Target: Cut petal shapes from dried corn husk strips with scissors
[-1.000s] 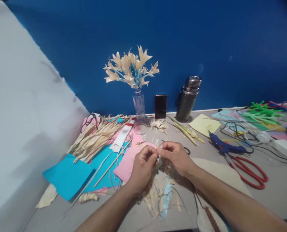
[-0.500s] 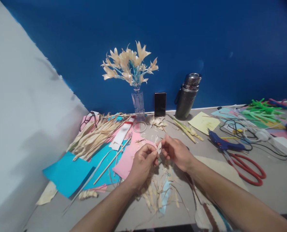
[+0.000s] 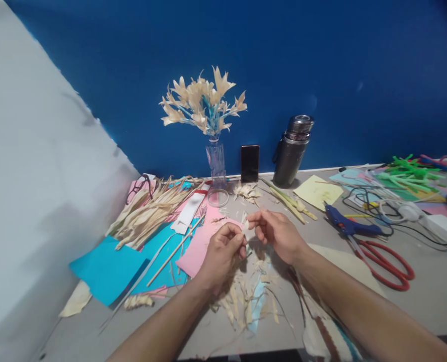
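My left hand point(image 3: 226, 251) is closed, thumb and forefinger pinching a small pale piece of dried husk point(image 3: 245, 225) that sticks up from the fingertips. Just to its right, my right hand point(image 3: 275, 232) has its fingers stretched out, their tips at the edge of the piece. Whether they touch it I cannot tell. Below both hands lie husk scraps point(image 3: 242, 296) and a light blue paper strip point(image 3: 258, 301). Left of my left hand is a sheet of pink paper point(image 3: 204, 241).
Behind stand husk flowers point(image 3: 199, 100) in a clear bottle point(image 3: 216, 163), a phone point(image 3: 249, 163) and a flask point(image 3: 292, 153). Dried husks point(image 3: 151, 211) and blue paper point(image 3: 108, 269) lie left. A glue gun point(image 3: 351, 223), red-handled scissors point(image 3: 387, 264) and cables point(image 3: 366, 196) lie right.
My right hand's fingers have straightened and spread a little beside the husk piece. My left hand keeps its pinch in nearly the same place. The view has shifted slightly.
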### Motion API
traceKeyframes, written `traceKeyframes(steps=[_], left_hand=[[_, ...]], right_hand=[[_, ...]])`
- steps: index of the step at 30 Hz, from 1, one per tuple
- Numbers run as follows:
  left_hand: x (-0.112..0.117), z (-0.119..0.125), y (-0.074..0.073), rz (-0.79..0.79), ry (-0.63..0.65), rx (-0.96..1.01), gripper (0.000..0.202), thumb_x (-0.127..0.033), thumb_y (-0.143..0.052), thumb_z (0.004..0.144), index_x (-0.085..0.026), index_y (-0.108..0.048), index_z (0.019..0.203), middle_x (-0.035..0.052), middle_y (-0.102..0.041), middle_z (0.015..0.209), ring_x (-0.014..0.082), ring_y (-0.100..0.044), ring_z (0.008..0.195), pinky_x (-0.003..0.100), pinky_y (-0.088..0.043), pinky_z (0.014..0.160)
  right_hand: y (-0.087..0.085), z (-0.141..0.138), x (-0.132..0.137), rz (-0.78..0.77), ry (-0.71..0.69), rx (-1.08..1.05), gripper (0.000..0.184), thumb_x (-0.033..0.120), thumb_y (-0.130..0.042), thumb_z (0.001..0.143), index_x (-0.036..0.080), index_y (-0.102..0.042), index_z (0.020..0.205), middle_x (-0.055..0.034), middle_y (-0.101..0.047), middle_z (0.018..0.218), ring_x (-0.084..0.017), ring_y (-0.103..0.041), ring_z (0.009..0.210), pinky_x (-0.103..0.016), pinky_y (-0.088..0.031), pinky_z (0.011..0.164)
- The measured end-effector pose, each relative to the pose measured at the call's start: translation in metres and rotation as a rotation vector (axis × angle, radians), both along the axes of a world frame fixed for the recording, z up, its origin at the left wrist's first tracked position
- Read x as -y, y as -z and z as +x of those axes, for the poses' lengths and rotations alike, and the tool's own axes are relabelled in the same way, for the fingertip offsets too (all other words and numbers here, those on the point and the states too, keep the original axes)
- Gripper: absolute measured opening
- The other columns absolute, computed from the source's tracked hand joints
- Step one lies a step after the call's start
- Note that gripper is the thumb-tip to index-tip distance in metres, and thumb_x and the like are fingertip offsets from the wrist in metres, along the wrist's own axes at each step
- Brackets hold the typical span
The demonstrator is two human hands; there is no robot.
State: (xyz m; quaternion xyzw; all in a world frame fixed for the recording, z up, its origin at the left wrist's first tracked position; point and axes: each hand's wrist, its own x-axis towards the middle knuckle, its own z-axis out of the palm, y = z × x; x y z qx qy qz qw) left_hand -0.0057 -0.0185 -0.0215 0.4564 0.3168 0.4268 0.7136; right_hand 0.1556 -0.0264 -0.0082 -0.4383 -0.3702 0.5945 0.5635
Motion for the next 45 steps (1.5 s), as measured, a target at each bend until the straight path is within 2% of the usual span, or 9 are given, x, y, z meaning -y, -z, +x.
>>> traceKeyframes(steps=[9, 15, 22, 30, 33, 37, 40, 42, 45], left_hand=[[0.001, -0.001, 0.001, 0.028, 0.018, -0.119, 0.024, -0.038, -0.067, 0.080, -0.016, -0.055, 0.080, -0.0016, -0.057, 0.065, 0.0079, -0.050, 0.053, 0.019, -0.038, 0.050], [0.001, -0.002, 0.001, 0.017, -0.009, -0.087, 0.020, -0.035, -0.066, 0.081, -0.016, -0.059, 0.082, -0.0001, -0.060, 0.078, 0.0073, -0.052, 0.058, 0.019, -0.039, 0.052], [0.000, -0.002, 0.000, 0.048, -0.063, -0.161, 0.018, -0.029, -0.071, 0.075, -0.016, -0.059, 0.077, -0.0032, -0.055, 0.064, 0.0065, -0.050, 0.054, 0.017, -0.038, 0.050], [-0.005, 0.000, -0.001, -0.046, -0.161, -0.113, 0.020, -0.026, -0.075, 0.067, -0.015, -0.061, 0.076, -0.0022, -0.058, 0.063, 0.0064, -0.050, 0.049, 0.018, -0.038, 0.047], [-0.010, -0.005, -0.004, 0.149, -0.256, -0.244, 0.010, -0.024, -0.069, 0.073, -0.016, -0.063, 0.074, -0.0004, -0.060, 0.065, 0.0090, -0.053, 0.053, 0.022, -0.043, 0.052], [-0.019, -0.020, -0.005, 0.830, -0.428, -0.528, 0.010, -0.017, -0.060, 0.080, -0.018, -0.070, 0.080, 0.0060, -0.068, 0.081, 0.0163, -0.062, 0.077, 0.030, -0.049, 0.072], [-0.023, -0.027, -0.002, 1.105, -0.460, -0.643, 0.013, -0.016, -0.060, 0.080, -0.019, -0.071, 0.087, 0.0083, -0.070, 0.086, 0.0190, -0.062, 0.082, 0.033, -0.049, 0.076], [-0.023, -0.026, -0.001, 1.074, -0.443, -0.671, 0.012, -0.016, -0.062, 0.078, -0.019, -0.071, 0.085, 0.0082, -0.070, 0.086, 0.0198, -0.062, 0.083, 0.034, -0.048, 0.077], [-0.023, -0.020, -0.001, 0.642, -0.390, -0.542, 0.006, -0.022, -0.065, 0.078, -0.018, -0.069, 0.077, 0.0047, -0.068, 0.074, 0.0166, -0.061, 0.070, 0.030, -0.049, 0.068]], right_hand=[[-0.003, -0.002, 0.006, 0.107, -0.034, 0.314, 0.033, 0.044, -0.072, 0.076, 0.015, -0.063, 0.065, 0.0042, -0.048, 0.051, -0.008, -0.036, 0.048, -0.022, -0.026, 0.048], [-0.003, -0.001, 0.006, 0.104, -0.032, 0.371, 0.030, 0.041, -0.068, 0.079, 0.015, -0.062, 0.065, 0.0034, -0.052, 0.055, -0.008, -0.036, 0.049, -0.023, -0.026, 0.048], [-0.002, 0.000, 0.004, 0.085, -0.039, 0.288, 0.038, 0.049, -0.056, 0.086, 0.015, -0.066, 0.074, 0.0012, -0.058, 0.061, -0.008, -0.039, 0.047, -0.023, -0.027, 0.047], [0.004, 0.013, -0.007, 0.155, 0.018, 0.619, 0.029, 0.037, -0.057, 0.085, 0.016, -0.063, 0.066, 0.0025, -0.054, 0.055, -0.010, -0.041, 0.049, -0.023, -0.031, 0.049], [0.005, 0.011, -0.005, 0.218, -0.044, 0.752, 0.027, 0.032, -0.053, 0.088, 0.017, -0.062, 0.067, 0.0016, -0.057, 0.058, -0.012, -0.047, 0.052, -0.024, -0.033, 0.052], [0.005, 0.008, 0.000, 0.457, -0.036, 1.208, 0.024, 0.027, -0.051, 0.092, 0.018, -0.064, 0.074, -0.0022, -0.066, 0.072, -0.016, -0.057, 0.067, -0.026, -0.035, 0.063], [0.007, 0.009, 0.000, 0.510, -0.082, 1.363, 0.023, 0.026, -0.051, 0.094, 0.018, -0.065, 0.078, -0.0038, -0.068, 0.077, -0.017, -0.060, 0.073, -0.026, -0.035, 0.067], [0.009, 0.009, -0.002, 0.503, -0.112, 1.385, 0.022, 0.027, -0.051, 0.094, 0.019, -0.066, 0.080, -0.0039, -0.069, 0.079, -0.017, -0.061, 0.075, -0.026, -0.036, 0.068], [0.012, 0.010, -0.005, 0.492, -0.145, 1.418, 0.022, 0.027, -0.051, 0.095, 0.019, -0.067, 0.082, -0.0038, -0.070, 0.081, -0.017, -0.062, 0.076, -0.026, -0.035, 0.068]])
